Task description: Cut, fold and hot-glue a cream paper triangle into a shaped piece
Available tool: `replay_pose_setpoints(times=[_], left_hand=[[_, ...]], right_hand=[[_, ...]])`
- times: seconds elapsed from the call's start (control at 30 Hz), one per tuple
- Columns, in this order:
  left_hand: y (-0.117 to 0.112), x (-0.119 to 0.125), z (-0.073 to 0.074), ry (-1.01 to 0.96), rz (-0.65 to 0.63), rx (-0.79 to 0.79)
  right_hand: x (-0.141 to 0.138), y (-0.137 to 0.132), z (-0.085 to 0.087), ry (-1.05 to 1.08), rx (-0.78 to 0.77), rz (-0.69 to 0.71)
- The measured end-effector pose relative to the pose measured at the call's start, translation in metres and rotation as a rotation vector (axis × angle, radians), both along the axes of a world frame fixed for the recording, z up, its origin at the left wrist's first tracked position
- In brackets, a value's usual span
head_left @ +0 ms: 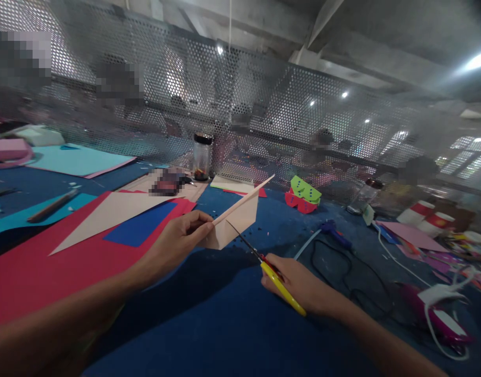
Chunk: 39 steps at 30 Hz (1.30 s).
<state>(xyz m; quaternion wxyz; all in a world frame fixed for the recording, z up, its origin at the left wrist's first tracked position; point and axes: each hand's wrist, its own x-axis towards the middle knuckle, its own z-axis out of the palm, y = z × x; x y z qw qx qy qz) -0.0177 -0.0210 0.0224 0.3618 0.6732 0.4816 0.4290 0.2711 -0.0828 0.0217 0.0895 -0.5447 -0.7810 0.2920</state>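
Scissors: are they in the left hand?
No, the right hand holds the yellow-handled scissors, while the left hand pinches the folded pale paper.

My left hand (177, 238) holds the folded paper (234, 222) above the middle of the table (225, 324). My right hand (303, 288) is just to its right and nearer to me, with the scissors (264, 262) reaching from it up to the paper. Stacked sheets (47, 262) lie flat on my left. Behind the paper stands a jar (202, 156) (close against the mesh screen (264, 104)). A glue gun (335, 233) lies to the right, paper cups (417, 212) farther right.
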Motion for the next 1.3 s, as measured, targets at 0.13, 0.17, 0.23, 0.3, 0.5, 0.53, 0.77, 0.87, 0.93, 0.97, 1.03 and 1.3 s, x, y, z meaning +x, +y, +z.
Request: replay_pose_setpoints(times=[0.13,0.17,0.23,0.3,0.5,0.53,0.77,0.87,0.93,0.97,1.03,1.3], left_hand=[[0.0009,-0.0010,-0.0010,0.015,0.009,0.006],[0.0009,-0.0011,-0.0012,0.014,0.005,0.004],[0.0003,-0.0012,-0.0013,0.012,-0.003,-0.001],[-0.0004,-0.0011,-0.0010,0.011,-0.008,-0.009],[-0.0008,-0.0007,0.0006,0.009,-0.001,-0.010],[-0.0006,-0.0007,0.0006,0.012,0.000,-0.008],[-0.0005,-0.0006,-0.0004,0.027,0.000,-0.010],[-0.0006,0.0001,0.0001,0.021,0.005,-0.008],[-0.0005,0.0003,0.0007,0.011,0.006,-0.006],[-0.0005,0.0003,0.0009,0.009,0.006,-0.006],[-0.0005,0.0003,0.0014,0.007,0.007,-0.005],[-0.0007,0.0011,0.0033,-0.004,0.012,-0.006]], right_hand=[[-0.0013,-0.0009,0.0021,-0.002,-0.002,-0.007],[-0.0015,-0.0009,0.0023,-0.005,0.001,-0.006],[-0.0016,-0.0008,0.0022,-0.008,0.004,-0.002],[-0.0015,-0.0005,0.0016,-0.010,0.005,0.001],[-0.0006,-0.0006,0.0011,0.003,0.011,0.007],[-0.0006,-0.0006,0.0014,0.003,0.009,0.008],[-0.0009,-0.0008,0.0018,-0.005,0.011,0.013],[-0.0007,-0.0008,0.0009,0.000,0.012,0.006],[-0.0003,-0.0005,-0.0001,-0.004,0.014,0.003],[0.0001,-0.0003,-0.0006,-0.005,0.016,0.003],[0.0009,-0.0001,-0.0015,0.000,0.018,0.006],[0.0005,-0.0007,-0.0016,-0.006,0.030,0.014]])
